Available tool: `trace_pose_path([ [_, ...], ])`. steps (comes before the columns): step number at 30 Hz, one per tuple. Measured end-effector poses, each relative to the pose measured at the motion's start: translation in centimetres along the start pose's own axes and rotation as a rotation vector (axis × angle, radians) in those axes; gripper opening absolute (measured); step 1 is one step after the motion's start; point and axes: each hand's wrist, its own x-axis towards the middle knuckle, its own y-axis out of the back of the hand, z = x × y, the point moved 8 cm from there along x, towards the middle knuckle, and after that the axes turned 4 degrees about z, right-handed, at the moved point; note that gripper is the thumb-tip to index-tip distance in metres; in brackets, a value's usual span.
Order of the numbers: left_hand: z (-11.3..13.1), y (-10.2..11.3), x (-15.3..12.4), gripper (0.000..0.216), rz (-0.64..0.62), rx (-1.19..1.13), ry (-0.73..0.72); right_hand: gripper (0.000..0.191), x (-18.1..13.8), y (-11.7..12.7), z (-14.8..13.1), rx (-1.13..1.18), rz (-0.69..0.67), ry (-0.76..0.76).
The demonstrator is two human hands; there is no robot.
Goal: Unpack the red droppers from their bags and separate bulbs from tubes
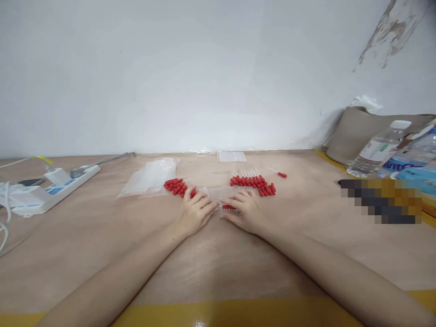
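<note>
Between my two hands lies a red rubber bulb (228, 207), with the fingers of my right hand (248, 211) closed on it. My left hand (198, 211) pinches a thin glass tube that meets the bulb's left end; the fingers cover most of it. Beneath and behind the hands is a row of clear glass tubes (211, 192). Loose red bulbs (175, 185) are heaped just beyond my left hand. Beyond my right hand lie several glass droppers (250, 180) with red bulbs on their near ends. A single dropper (281, 174) rests apart, farther right.
Clear plastic bags (150, 177) lie at the back left, and a small zip bag (231, 156) by the wall. A white power strip (57, 188) with cables is on the left. Water bottles (379, 150) and a grey-brown bag (350, 131) stand at the right.
</note>
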Motion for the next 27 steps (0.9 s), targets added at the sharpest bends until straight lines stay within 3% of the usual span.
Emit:
trace_pose_path([
  [3, 0.3, -0.1, 0.1, 0.017, -0.016, 0.000, -0.015, 0.017, 0.1, -0.3, -0.6, -0.065, -0.002, 0.046],
  [11, 0.7, 0.5, -0.1, 0.018, -0.024, -0.008, -0.034, 0.015, -0.5, 0.9, -2.0, -0.191, 0.080, 0.181],
  [22, 0.1, 1.5, -0.6, 0.019, 0.006, -0.095, 0.040, 0.020, -1.5, 1.7, -1.4, -0.167, 0.072, 0.191],
  [27, -2.8, 1.9, -1.7, 0.017, 0.060, -0.089, 0.185, 0.013, -1.2, 4.5, 2.6, -0.163, 0.236, -0.035],
])
